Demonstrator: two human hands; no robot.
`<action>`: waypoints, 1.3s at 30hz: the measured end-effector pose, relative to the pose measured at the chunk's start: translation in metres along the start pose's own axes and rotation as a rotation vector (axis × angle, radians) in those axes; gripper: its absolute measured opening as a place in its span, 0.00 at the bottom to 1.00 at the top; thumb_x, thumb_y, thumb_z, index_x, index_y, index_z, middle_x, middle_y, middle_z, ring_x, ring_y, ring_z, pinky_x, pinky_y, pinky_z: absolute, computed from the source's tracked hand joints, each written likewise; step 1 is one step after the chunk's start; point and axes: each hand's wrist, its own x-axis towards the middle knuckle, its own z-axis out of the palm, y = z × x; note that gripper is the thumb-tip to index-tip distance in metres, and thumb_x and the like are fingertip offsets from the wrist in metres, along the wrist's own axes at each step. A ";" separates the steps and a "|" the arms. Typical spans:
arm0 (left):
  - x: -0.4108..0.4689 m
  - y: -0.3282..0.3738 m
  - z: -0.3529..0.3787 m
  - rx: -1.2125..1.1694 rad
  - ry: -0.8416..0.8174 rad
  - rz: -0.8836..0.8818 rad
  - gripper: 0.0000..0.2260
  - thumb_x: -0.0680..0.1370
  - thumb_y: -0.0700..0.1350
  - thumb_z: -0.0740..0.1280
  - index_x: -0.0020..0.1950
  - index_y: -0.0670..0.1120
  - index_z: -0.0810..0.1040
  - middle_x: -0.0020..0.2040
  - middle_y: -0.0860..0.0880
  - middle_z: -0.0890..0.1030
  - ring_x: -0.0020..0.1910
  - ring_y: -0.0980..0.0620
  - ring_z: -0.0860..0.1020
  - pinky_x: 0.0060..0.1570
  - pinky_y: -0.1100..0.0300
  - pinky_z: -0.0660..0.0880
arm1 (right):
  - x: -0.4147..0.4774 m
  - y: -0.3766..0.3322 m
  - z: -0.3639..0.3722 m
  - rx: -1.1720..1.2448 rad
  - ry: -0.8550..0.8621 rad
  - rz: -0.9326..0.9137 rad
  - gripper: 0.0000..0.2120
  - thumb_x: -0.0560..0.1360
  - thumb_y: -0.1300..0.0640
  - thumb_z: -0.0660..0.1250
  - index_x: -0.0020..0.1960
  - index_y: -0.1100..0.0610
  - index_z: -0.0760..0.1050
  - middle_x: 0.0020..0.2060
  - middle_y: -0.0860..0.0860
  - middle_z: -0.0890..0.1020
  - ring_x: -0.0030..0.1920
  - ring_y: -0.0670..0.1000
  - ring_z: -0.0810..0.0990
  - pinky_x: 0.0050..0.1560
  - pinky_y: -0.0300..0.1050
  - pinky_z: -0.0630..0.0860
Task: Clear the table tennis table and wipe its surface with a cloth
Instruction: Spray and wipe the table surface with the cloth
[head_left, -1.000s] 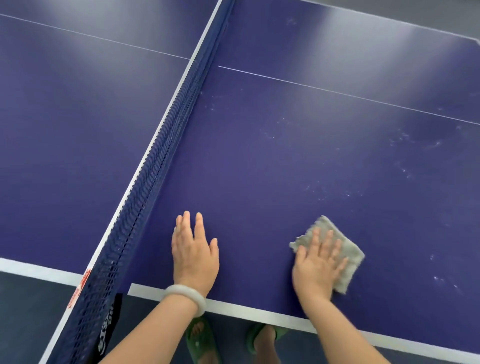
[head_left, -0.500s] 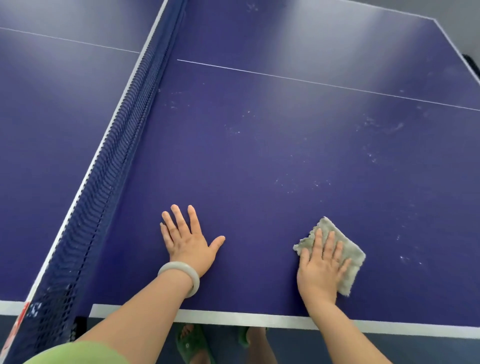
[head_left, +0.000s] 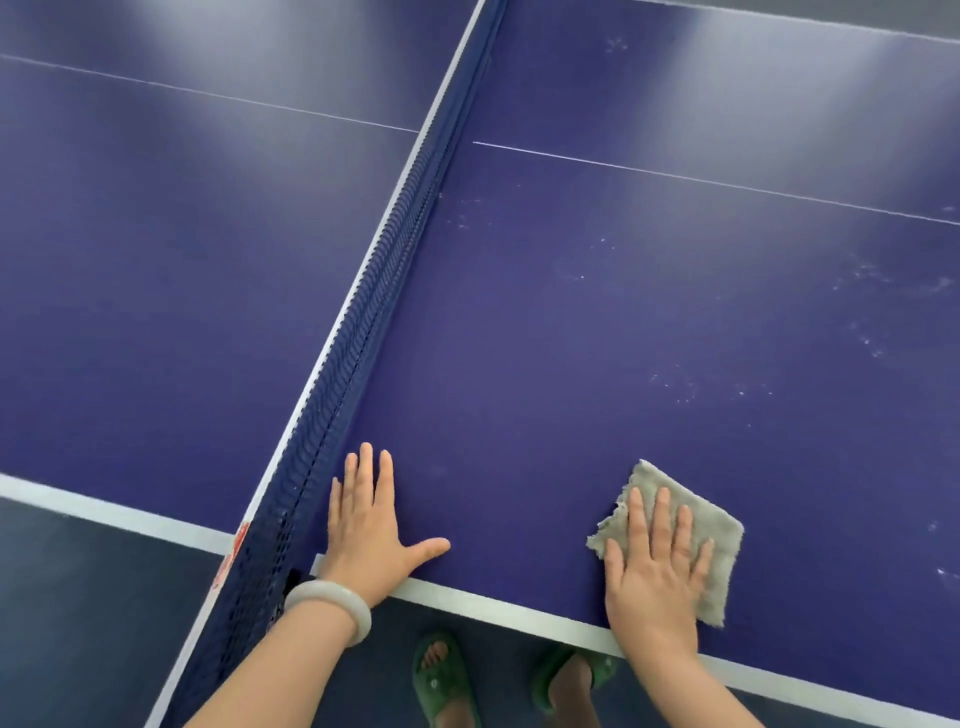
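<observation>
Two hands: both lie flat on the table tennis table (head_left: 597, 322), on the half to the right of the net (head_left: 358, 332), close to the white near edge line (head_left: 498, 608).
Left hand (head_left: 371, 525): spread open, palm down on the blue surface, gripping nothing; its fingers (head_left: 367, 467) point away from the near edge and its thumb sticks out to the side, away from the net. It sits just beside the net, with the heel of the palm at the edge line.
Bracelet (head_left: 332, 605): a pale, smooth bangle on the left wrist, just off the table's near edge.
Right hand (head_left: 657, 571): open and flat, fingers slightly apart, pressing down on the cloth rather than clutching it (nothing is pinched or curled around).
Cloth (head_left: 711, 545): a grey, fuzzy, roughly square rag lying flat on the table, well to the right of the net and just inside the edge line; the right hand covers its near-left part, while its far corner and right side stick out past the fingers.
Table surface: dark blue, with faint whitish specks (head_left: 680, 389) scattered beyond the cloth, farther from the near edge, and a thin white centre line (head_left: 727, 184) running away from the net.
Net: dark blue mesh with a white top band, crossing the table from the near edge to the far side.
Feet: green sandals (head_left: 447, 680) show on the floor below the near edge.
</observation>
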 end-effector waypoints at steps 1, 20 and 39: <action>-0.003 -0.007 0.001 0.005 -0.020 0.022 0.58 0.69 0.73 0.64 0.75 0.46 0.26 0.76 0.47 0.25 0.74 0.49 0.25 0.75 0.51 0.31 | -0.003 -0.018 0.002 0.006 0.003 -0.051 0.30 0.80 0.44 0.47 0.80 0.52 0.54 0.79 0.56 0.57 0.79 0.59 0.53 0.76 0.64 0.46; -0.005 -0.012 0.003 0.056 -0.034 0.055 0.60 0.68 0.74 0.64 0.76 0.45 0.26 0.75 0.46 0.24 0.73 0.47 0.24 0.74 0.50 0.29 | 0.060 -0.190 -0.013 -0.083 -0.235 -0.621 0.29 0.84 0.43 0.46 0.80 0.45 0.36 0.78 0.48 0.35 0.78 0.56 0.33 0.75 0.63 0.32; -0.005 0.003 -0.014 0.100 -0.122 -0.001 0.56 0.71 0.68 0.68 0.78 0.44 0.32 0.78 0.43 0.30 0.77 0.43 0.31 0.76 0.47 0.36 | 0.019 0.003 -0.015 -0.060 -0.116 -0.242 0.27 0.82 0.42 0.40 0.78 0.39 0.34 0.79 0.44 0.39 0.78 0.48 0.33 0.76 0.57 0.34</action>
